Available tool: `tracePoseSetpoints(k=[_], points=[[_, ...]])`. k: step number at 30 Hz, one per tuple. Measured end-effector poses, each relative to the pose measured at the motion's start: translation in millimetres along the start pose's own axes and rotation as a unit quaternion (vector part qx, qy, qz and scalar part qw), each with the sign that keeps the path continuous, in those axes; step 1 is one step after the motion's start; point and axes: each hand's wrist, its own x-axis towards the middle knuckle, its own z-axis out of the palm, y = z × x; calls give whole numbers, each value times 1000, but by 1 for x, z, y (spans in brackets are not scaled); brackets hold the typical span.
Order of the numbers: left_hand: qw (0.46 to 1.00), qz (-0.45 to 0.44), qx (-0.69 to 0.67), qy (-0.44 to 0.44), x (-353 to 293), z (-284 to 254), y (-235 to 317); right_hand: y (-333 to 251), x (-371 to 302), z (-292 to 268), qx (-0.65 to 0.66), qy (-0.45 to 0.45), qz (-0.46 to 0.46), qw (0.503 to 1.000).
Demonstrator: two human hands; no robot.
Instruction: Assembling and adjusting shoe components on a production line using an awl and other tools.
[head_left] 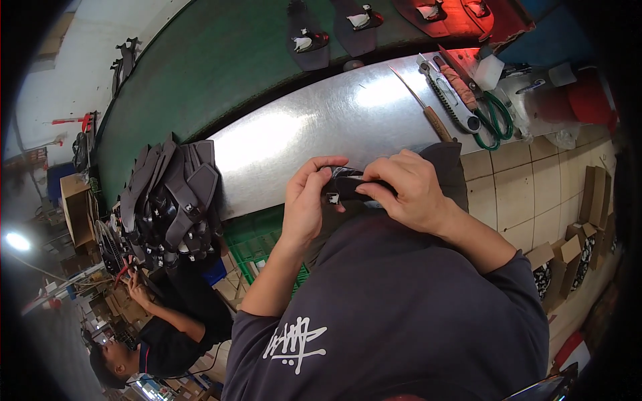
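Note:
In front of my chest I hold a dark grey strap piece [364,187] with a small shiny buckle [333,198] at its left end. My left hand [307,200] is closed, pinching that end between thumb and fingers. On the other side my right hand [409,190] is closed too, thumb and bent fingers gripping the piece from the right. A glossy dark part shows between the two hands; its details are hard to make out. Another dark grey piece [443,157] lies just beyond my right hand, partly hidden by it.
A metal worktop [267,144] borders a green belt [200,73] carrying several dark pieces. On the right lie an awl [436,121], a utility knife [449,97] and green-handled scissors [496,123]. Strap pieces [170,200] pile at left, near a co-worker [174,327]. A green crate [257,242] stands below.

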Motion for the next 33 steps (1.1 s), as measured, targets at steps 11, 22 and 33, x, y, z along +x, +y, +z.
tracePoseSetpoints(k=[11, 22, 33], points=[[996, 5, 93, 2, -4, 4, -2, -3, -5, 5, 9, -3, 54, 999], [998, -49, 38, -1, -1, -4, -6, -2, -8, 0, 41, -55, 91, 993], [996, -42, 71, -39, -7, -7, 0, -2, 4, -5, 136, -110, 195, 965]])
